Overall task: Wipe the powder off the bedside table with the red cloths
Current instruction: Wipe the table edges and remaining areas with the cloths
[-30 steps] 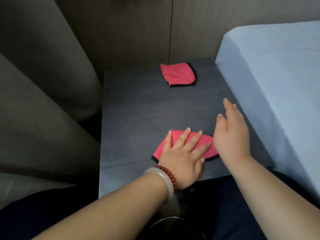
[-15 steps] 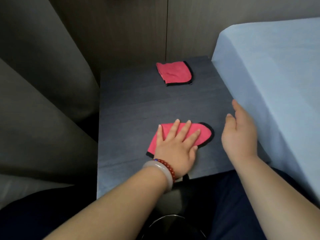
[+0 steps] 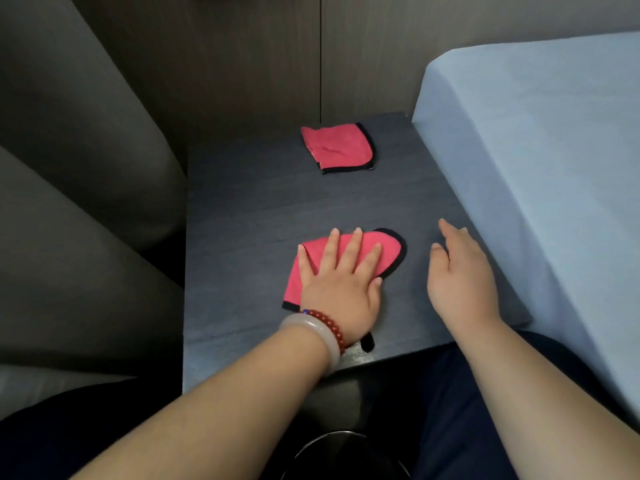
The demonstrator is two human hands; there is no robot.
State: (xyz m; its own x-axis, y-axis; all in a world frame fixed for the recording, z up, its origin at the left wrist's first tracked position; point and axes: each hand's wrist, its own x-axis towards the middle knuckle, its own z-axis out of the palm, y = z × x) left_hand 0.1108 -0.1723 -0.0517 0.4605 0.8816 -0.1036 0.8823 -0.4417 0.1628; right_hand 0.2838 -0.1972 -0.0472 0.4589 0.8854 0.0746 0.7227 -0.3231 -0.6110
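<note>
So the near red cloth (image 3: 379, 252) is a soft, rounded, mitt-like shape with black trim, lying flat toward the 6 o'clock side of the dark wood-grain table (image 3: 242, 230). The left hand (image 3: 341, 289) presses it down, fingers straight and spread. The second red cloth (image 3: 336, 147), same look, sits at 12 o'clock, well apart. The right hand (image 3: 460, 275) is open and relaxed at the near cloth's 3 o'clock, beside the pale blue bed (image 3: 536, 150).

We see a bedroom: a bed (image 3: 536, 150) under a pale blue sheet abuts a dark bedside table (image 3: 242, 220), backed by a wood-panelled wall (image 3: 242, 64).
</note>
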